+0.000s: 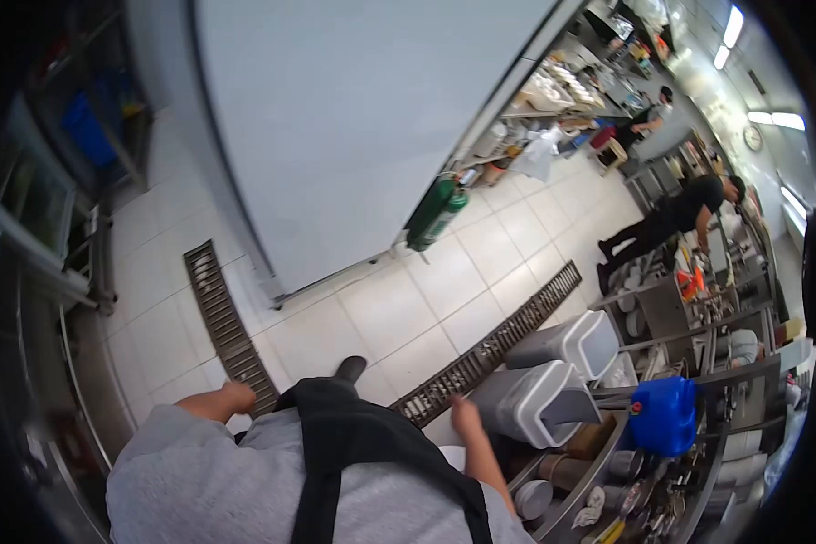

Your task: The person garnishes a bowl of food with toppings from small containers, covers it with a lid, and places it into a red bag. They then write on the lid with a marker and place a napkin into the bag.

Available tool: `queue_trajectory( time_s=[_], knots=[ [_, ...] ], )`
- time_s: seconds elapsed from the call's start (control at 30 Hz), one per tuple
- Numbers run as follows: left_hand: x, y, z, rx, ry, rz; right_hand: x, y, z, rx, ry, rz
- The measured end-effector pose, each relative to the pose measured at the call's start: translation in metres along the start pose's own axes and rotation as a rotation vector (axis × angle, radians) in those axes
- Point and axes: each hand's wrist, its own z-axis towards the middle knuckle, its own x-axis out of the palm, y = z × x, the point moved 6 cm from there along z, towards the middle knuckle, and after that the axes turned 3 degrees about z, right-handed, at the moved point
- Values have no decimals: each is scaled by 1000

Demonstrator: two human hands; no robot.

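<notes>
My left hand [238, 397] hangs beside my body at hip height, over a floor drain grate [231, 331]. Its fingers look curled in, and no object shows in it. On the other side, my right hand [465, 415] is also loosely closed with nothing visible in it. It is nearest to a grey bin [510, 399] with a white-rimmed top, apparently not touching it. Part of a white item [454, 456] shows between my right forearm and my torso; I cannot make out what it is. I wear a black apron [363, 426] over a grey shirt.
A large pale cabinet [335, 136] stands ahead, with a green cylinder [440, 213] beside it. Another grate [490, 349] crosses the tiled floor. At right are a second bin [567, 343], a blue jerrycan [664, 415], cluttered shelves, a standing person [675, 222] and another person farther back.
</notes>
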Motion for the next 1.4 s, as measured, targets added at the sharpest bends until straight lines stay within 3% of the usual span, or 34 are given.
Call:
queue_trajectory(
  time_s=[0.03,0.07,0.1,0.13,0.2,0.3,0.37,0.47,0.5,0.53,0.57,0.6,0.67,0.77,0.87,0.93,0.97,1.03,1.1,1.23,1.3,1.4],
  knots=[
    [-84,-30,-1,202,-280,440,16,-35,-19,150,67,-24],
    [-116,-37,58,178,-98,249,29,-63,-41,172,167,-40],
    [-173,-63,95,240,-176,-46,46,-96,-61,159,364,-82],
    [-240,-96,120,342,-396,-143,51,-118,-78,209,451,-55],
    [-387,-192,124,578,-544,-152,47,-154,-94,390,418,47],
    [-566,-345,61,986,-618,-421,24,-191,-86,575,275,184],
    [-635,-428,-15,1291,-378,-823,6,-212,-69,646,172,270],
    [-697,-484,-131,1834,-334,-587,-10,-246,-28,679,86,356],
    [-709,-491,-155,2105,-603,-451,-15,-259,-11,669,74,373],
    [-725,-493,-179,2180,-746,-221,-21,-273,6,651,76,373],
    [-739,-493,-190,2181,-918,-114,-28,-289,25,625,91,361],
    [-752,-495,-197,2213,-1153,-280,-36,-301,41,597,112,348],
    [-777,-510,-197,2093,-1725,-104,-61,-327,74,556,147,315],
    [-824,-532,-168,1986,-1793,-196,-128,-379,139,521,129,246],
    [-864,-541,-137,1834,-1863,-394,-218,-441,205,527,-22,170],
    [-895,-539,-123,1752,-1783,-642,-298,-467,249,471,-222,134],
    [-917,-524,-109,1759,-1788,-637,-328,-477,272,585,-268,263],
    [-951,-512,-71,1802,-1556,55,-387,-474,311,596,-288,299],
    [-998,-498,-24,1677,-1598,-52,-380,-507,346,613,-351,416],
    [-1100,-485,114,1070,-1458,30,-345,-522,389,558,-215,196],
    [-1139,-485,176,972,-1315,83,-333,-510,403,582,-62,242],
    [-1191,-490,250,1039,-1148,18,-344,-498,432,591,30,303]
  ],
)
